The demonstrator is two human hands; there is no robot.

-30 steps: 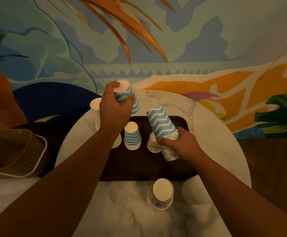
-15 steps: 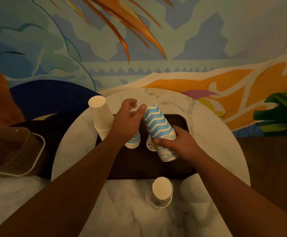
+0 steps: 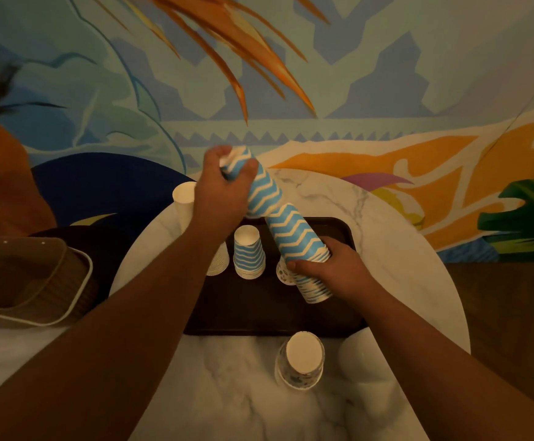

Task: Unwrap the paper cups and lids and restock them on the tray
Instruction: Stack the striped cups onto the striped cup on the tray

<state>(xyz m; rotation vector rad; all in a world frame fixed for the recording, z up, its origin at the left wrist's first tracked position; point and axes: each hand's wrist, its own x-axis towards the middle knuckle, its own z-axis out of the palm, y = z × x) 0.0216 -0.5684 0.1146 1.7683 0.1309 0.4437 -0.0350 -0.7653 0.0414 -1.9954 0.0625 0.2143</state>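
Note:
My right hand grips a tilted stack of blue zigzag paper cups over the dark tray. Up and to the left, my left hand holds a few blue zigzag cups lifted off the top of that stack. On the tray stand a short upside-down stack of blue zigzag cups, a white cup stack partly behind my left arm, and a small patterned cup mostly hidden behind the held stack.
A patterned cup stack in clear wrap stands on the round marble table in front of the tray, beside a white bundle. A brown basket sits at the left. A painted wall rises close behind the table.
My left hand went down to the stack in my right hand, took hold of its top cups and has pulled them up and to the left. My right hand stayed nearly still.

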